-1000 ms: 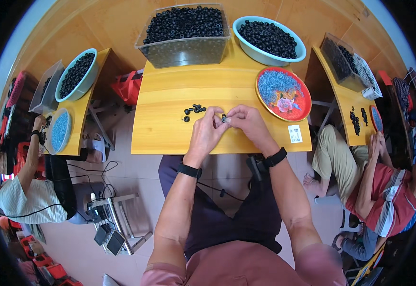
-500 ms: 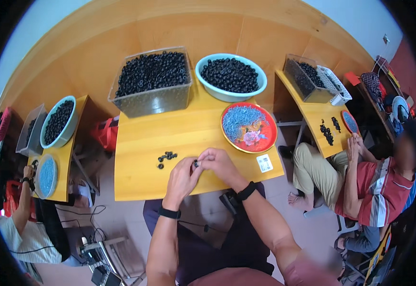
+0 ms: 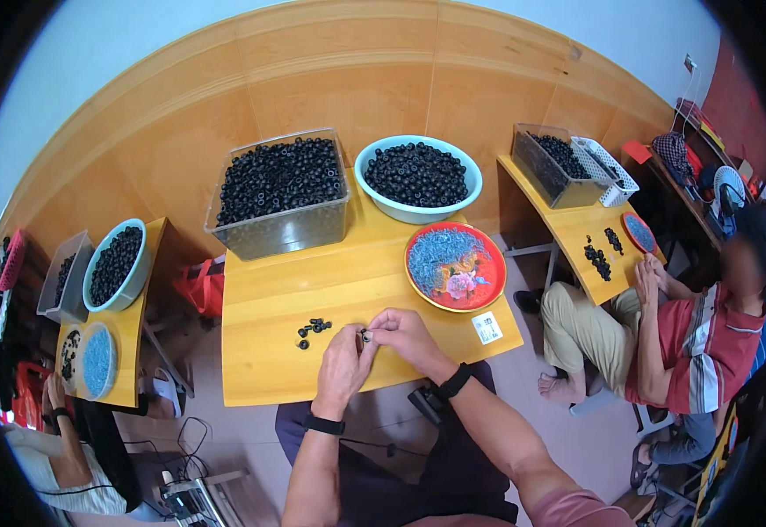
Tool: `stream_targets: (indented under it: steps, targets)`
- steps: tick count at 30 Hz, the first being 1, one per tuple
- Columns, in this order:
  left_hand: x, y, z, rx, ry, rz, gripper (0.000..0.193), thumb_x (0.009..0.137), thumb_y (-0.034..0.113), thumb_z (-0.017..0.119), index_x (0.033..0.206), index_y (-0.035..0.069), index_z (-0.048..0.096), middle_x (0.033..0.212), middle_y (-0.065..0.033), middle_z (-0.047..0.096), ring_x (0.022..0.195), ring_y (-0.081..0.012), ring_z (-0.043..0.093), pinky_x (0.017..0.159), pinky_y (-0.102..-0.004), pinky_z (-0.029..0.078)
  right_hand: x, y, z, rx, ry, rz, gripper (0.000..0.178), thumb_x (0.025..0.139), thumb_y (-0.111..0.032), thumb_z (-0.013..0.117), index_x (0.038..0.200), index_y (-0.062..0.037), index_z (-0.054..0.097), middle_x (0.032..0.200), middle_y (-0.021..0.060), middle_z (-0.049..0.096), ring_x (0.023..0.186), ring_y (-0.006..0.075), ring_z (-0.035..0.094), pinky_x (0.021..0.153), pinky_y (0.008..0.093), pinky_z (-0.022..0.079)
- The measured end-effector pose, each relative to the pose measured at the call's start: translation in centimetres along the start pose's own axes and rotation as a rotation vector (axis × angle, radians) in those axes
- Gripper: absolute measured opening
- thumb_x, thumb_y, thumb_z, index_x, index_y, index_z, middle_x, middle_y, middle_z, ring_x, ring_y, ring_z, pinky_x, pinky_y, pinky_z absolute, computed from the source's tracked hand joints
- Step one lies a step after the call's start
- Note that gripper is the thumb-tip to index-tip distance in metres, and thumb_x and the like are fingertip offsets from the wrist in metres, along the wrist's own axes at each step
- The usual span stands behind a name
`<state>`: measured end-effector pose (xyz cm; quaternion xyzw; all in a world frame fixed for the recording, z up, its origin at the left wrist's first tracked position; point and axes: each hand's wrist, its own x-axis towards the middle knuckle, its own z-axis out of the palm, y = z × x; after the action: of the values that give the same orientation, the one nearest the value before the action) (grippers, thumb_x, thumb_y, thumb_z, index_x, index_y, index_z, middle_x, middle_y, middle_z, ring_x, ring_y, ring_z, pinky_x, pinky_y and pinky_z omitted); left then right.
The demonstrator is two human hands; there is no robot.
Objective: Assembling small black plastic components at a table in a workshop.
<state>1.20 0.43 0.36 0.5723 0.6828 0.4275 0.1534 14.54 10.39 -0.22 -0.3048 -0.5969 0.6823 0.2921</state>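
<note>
Over the near edge of the yellow table point(image 3: 264, 373), my two hands meet at the fingertips. A small black ring-shaped part point(image 3: 365, 335) sits between them, mostly covered by fingers. My left hand point(image 3: 344, 367) is closed and grips it from the left. From the right, my right hand point(image 3: 409, 339) pinches at the same part with thumb and forefinger; anything smaller in that pinch is too small to make out. Just left of my hands lies a small cluster of black rings point(image 3: 316, 326). A red round tray point(image 3: 491, 285) with thin blue pieces point(image 3: 440, 253) stands to the right.
A clear bin point(image 3: 282, 233) and a light blue basin point(image 3: 422, 212), both full of black rings, stand at the table's back. A white printed card point(image 3: 487, 328) lies by the right edge. Co-workers sit at tables on the left point(image 3: 67, 457) and right point(image 3: 699, 351).
The view has tilted up, so the table appears lower. My hands stay together around the black part. The left co-worker's hand has drawn back from beside the tray of blue pieces.
</note>
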Motion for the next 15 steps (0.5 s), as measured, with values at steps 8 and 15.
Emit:
stream_targets:
  steps: [8,15]
  targets:
    - [0.3,0.3,0.1,0.159,-0.081,0.070,0.030,0.096,0.027,0.065,0.095,0.000,0.051,0.085,-0.0243,0.059,0.087,-0.0441,0.059,0.078,-0.0519,0.048,0.0,0.7,-0.5,0.003,-0.053,0.010,0.012,0.088,-0.006,0.070,0.099,-0.0004,0.066,0.089,0.0043,0.069,0.082,0.0100,0.065,0.074,0.0251,0.052]
    - [0.0,-0.2,0.2,0.183,-0.082,0.096,0.025,0.096,0.022,0.063,0.095,0.000,0.052,0.088,-0.0237,0.059,0.090,-0.0437,0.059,0.080,-0.0520,0.047,0.1,1.6,-0.4,0.091,-0.099,0.001,0.013,0.088,-0.004,0.068,0.100,-0.0005,0.065,0.090,0.0042,0.069,0.083,0.0102,0.065,0.076,0.0255,0.053]
